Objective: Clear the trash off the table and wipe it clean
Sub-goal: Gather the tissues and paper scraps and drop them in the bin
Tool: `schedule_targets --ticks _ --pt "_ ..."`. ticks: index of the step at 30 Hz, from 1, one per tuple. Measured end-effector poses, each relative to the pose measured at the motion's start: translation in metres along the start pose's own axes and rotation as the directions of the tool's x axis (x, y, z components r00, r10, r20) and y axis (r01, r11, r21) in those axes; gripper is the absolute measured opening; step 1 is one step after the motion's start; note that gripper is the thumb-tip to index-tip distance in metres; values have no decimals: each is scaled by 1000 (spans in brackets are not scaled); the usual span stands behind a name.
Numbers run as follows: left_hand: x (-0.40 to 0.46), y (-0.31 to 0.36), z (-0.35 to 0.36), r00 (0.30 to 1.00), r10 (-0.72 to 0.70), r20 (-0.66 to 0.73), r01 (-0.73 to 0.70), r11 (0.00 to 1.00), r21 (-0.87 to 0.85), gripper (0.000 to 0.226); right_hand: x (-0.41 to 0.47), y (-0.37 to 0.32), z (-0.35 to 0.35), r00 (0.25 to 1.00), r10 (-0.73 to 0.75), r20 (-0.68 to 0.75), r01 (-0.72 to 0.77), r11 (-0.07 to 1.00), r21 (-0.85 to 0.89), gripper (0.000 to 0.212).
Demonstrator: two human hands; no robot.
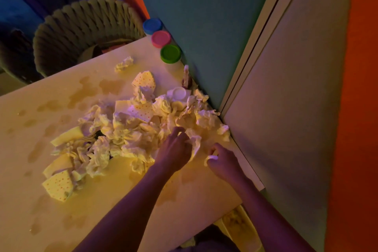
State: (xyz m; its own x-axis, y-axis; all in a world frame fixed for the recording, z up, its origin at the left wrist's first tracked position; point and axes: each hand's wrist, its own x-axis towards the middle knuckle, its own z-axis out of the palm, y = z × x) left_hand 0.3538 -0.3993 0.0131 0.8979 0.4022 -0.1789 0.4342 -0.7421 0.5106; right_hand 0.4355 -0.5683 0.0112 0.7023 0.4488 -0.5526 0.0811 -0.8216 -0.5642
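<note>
Worktop [51, 200] fills most of the head view; we note damp-looking blotches across its bare surface, so the wiping step appears not yet done. Beyond its far-left edge stands a woven basket [67, 32], close enough, in our judgement, to serve as the bin for the trash.

The trash itself is a heap of crumpled tissues [122, 135] running from the middle of the worktop to its right edge by the wall, with several dotted paper squares [58, 185] mixed in at the near-left and the middle. One stray tissue wad [123, 64] lies apart, toward the basket. A white lid-like piece [179, 93] sits at the far end of the heap; what it belongs to we cannot tell.

Three small tubs with blue [152, 25], pink [161, 38] and green [170, 53] lids line up against the wall at the far corner, apart from the heap; we take them as kept items, not trash.

Left hand [173, 149] sits on the near-right fringe of the heap, fingers curled into the tissues, gripping a wad there, likely to gather a bunch. Right hand [222, 159] is just beside it near the worktop's right edge, fingers bent and pinching a small white scrap [210, 157]. We judge both hands are working the end of the heap nearest the body.
</note>
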Motion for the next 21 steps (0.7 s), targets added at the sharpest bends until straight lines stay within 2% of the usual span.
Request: schedule_targets --ticks 2,4,6,8,11,15,18,21 --pt "4 6 8 996 29 89 -33 999 37 35 0 -2 -11 998 -7 -68 8 1000 13 18" --pt "7 10 15 979 40 202 -71 987 145 44 4 -6 -19 990 -17 -140 16 1000 -12 21" --pt "10 11 21 951 30 307 -114 958 262 48 12 -10 -24 984 -31 -177 28 999 -19 20" --pt "12 11 25 935 20 354 -142 936 323 50 23 -12 -25 981 -49 -185 42 998 -41 21" --pt "16 7 27 947 65 315 -163 941 298 43 38 -15 -21 982 -53 -184 38 996 -83 33" --pt "22 4 24 972 105 210 -133 983 126 38 50 -19 -9 966 -98 -239 55 982 -181 52" --pt "23 2 17 985 103 137 -107 994 20 40 56 -19 -4 958 -123 -260 58 968 -245 63" --pt "24 -7 10 994 96 61 -95 995 -9 41 60 -21 0 967 -85 -241 18 964 -266 74"
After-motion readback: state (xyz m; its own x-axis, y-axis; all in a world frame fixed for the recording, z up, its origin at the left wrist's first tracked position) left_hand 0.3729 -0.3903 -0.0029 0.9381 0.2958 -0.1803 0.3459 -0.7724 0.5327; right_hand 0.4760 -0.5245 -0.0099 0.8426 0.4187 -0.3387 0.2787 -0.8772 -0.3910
